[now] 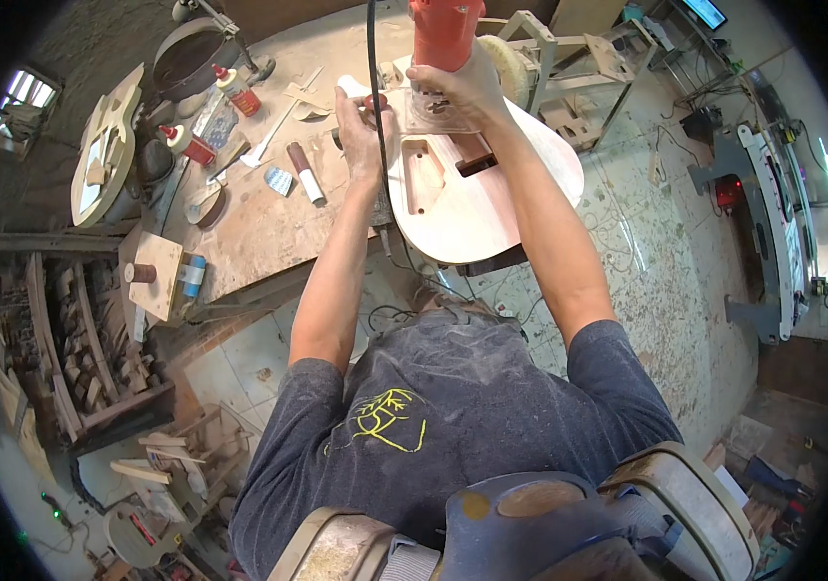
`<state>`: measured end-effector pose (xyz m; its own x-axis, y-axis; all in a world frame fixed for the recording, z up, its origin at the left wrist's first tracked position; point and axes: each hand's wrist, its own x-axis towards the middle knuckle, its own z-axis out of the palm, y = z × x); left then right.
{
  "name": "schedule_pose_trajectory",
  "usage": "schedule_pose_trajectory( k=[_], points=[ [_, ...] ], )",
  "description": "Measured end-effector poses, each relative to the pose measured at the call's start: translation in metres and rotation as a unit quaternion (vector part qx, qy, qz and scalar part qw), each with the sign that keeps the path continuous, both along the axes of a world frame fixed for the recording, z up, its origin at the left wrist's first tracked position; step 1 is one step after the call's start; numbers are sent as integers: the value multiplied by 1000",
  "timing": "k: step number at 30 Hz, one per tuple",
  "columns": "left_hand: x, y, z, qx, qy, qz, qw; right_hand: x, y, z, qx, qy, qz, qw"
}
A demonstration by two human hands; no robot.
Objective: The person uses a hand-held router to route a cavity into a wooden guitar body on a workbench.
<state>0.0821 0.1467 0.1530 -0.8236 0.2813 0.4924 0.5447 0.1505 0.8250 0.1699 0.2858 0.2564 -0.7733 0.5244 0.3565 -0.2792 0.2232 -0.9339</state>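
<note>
A pale wooden guitar body [448,228] with cut cavities lies at the edge of a dust-strewn wooden bench [254,228], its rounded end reaching out over the tiled floor [627,242]. The right hand [462,92] is wrapped around the lower part of a red power tool [445,37], whose base sits on the guitar body. Apart from it, the left hand [358,145] is curled at the guitar body's left edge beside a red knob [376,101]; whether it grips anything cannot be told. Left of the guitar body, the bench carries two red-capped bottles [239,94] and scattered scraps. Farther left is a second guitar-shaped piece [121,145]; below that, a rack of wood offcuts [94,339]. Right of the guitar body, dust and marks speckle the pale tiles.
</note>
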Motion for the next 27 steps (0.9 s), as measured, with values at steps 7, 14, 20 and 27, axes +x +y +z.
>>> schedule_pose_trajectory(
  k=[7, 14, 20, 27],
  points=[
    [8, -4, 12, -8, -73, -22, 997, -2, 1, -4, 47, -9, -7, 999],
    [11, -6, 18, 5, -104, -37, 994, 0, -5, 2, 49, -9, 14, 999],
    [2, -1, 0, 5, -107, -14, 994, 0, -5, 4, 61, -16, 7, 998],
    [-3, -6, -16, 69, -138, -54, 987, 3, -9, 6, 56, -22, 0, 998]
  ],
)
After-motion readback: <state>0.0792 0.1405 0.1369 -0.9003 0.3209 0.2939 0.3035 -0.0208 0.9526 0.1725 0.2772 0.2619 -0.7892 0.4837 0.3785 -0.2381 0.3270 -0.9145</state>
